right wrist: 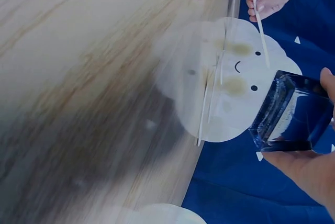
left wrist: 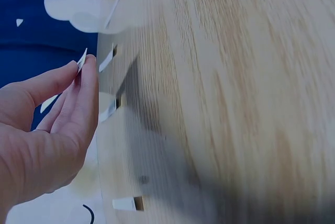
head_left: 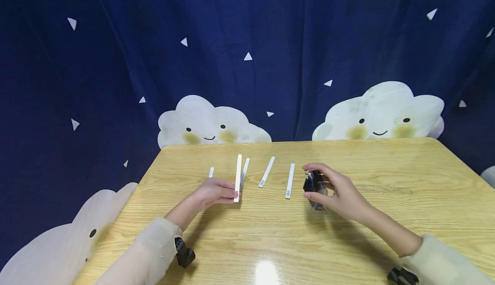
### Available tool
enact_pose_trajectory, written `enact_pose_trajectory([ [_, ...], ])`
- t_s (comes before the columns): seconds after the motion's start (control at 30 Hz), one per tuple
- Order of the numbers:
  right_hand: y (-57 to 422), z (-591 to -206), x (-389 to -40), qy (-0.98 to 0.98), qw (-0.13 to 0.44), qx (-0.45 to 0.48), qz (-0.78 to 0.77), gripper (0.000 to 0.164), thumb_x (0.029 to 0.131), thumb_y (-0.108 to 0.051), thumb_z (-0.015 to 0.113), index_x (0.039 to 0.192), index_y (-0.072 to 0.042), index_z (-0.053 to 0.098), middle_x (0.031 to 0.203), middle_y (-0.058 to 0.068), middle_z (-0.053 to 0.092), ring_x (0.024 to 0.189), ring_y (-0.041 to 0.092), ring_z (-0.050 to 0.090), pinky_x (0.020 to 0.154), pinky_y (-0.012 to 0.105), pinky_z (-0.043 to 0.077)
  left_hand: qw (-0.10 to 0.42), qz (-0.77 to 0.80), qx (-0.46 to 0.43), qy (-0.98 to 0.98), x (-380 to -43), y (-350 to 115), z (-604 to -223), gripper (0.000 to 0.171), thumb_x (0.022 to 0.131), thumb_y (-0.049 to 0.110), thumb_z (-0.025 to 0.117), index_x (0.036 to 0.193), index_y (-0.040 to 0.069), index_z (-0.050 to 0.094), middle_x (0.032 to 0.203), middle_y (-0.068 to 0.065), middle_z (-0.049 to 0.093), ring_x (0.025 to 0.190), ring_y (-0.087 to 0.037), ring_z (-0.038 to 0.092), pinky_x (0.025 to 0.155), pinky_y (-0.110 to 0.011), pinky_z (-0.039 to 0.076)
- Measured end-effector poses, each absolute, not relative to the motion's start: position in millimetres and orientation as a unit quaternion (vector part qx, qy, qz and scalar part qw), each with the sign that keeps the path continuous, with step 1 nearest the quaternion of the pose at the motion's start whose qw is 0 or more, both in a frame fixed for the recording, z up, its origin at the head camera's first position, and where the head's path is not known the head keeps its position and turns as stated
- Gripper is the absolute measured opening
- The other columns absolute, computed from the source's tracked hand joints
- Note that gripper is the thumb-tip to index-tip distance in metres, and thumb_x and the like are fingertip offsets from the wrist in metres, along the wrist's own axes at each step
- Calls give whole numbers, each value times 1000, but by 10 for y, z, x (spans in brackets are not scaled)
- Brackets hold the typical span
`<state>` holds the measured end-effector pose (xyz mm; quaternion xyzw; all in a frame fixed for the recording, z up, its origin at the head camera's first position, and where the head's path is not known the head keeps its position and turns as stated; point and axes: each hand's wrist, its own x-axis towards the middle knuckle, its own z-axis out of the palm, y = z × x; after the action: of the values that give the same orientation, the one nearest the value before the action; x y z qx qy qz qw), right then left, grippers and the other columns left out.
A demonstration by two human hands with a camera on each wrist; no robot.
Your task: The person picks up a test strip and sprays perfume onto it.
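My left hand point(head_left: 216, 192) pinches the lower end of a white paper test strip point(head_left: 238, 173) between thumb and fingers, above the table. The strip stands nearly upright in the head view; the left wrist view shows it almost edge-on. To the right, my right hand point(head_left: 342, 194) grips a dark blue glass perfume bottle point(right wrist: 301, 116), with thumb and fingers on opposite sides. The bottle is tilted and held off the table. More white strips lie on the table: one point(head_left: 211, 172) partly behind the left hand, one point(head_left: 245, 169) just behind the held strip, and two point(head_left: 267, 172) point(head_left: 290, 181) between the hands.
The light wooden table point(head_left: 386, 182) reaches back to a dark blue curtain point(head_left: 247, 18) with white clouds and triangles. Small dark print marks the near ends of some strips. A black wrist camera point(head_left: 184, 252) sits at the left sleeve.
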<state>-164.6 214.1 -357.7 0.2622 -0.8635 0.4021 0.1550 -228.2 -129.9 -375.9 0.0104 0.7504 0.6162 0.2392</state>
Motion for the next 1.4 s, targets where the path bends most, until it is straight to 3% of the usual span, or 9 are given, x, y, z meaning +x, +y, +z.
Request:
enact_pose_trajectory([
  [0.43,2066,-3565,-1745,-868,158,261,393,57,82,-18,77,133,-17,51,132,4,58,110,14,59,90,38,57,258,604,26,753,-2244,-1108,-3722,29,87,-5,63,114,-15,57,110,-28,68,91,-22,72,88,-36,58],
  [0.63,2019,-3558,-1771,-872,172,263,375,57,81,-19,78,132,-16,51,130,3,58,106,11,59,85,38,58,251,586,39,770,-2214,-1046,-3694,28,87,-3,64,113,-14,60,106,-25,70,91,-25,73,88,-37,58],
  [0.9,1956,-3564,-1823,-876,238,268,323,58,76,-19,82,127,-17,56,122,3,63,100,10,58,75,31,55,218,558,45,799,-2162,-960,-3674,26,82,-1,69,107,-10,65,99,-23,73,84,-24,74,82,-34,60],
  [1.17,1870,-3529,-1800,-878,271,248,308,56,73,-22,84,123,-17,58,118,2,65,107,17,62,83,37,54,181,529,60,827,-2045,-841,-3558,24,79,-2,71,102,-9,67,91,-23,73,74,-24,74,76,-34,61],
  [1.4,1807,-3530,-1795,-870,286,249,315,54,73,-21,84,121,-18,59,117,3,66,109,21,63,85,42,54,186,526,83,826,-1980,-756,-3516,23,80,-2,71,101,-9,68,90,-22,73,73,-21,73,74,-34,61],
])
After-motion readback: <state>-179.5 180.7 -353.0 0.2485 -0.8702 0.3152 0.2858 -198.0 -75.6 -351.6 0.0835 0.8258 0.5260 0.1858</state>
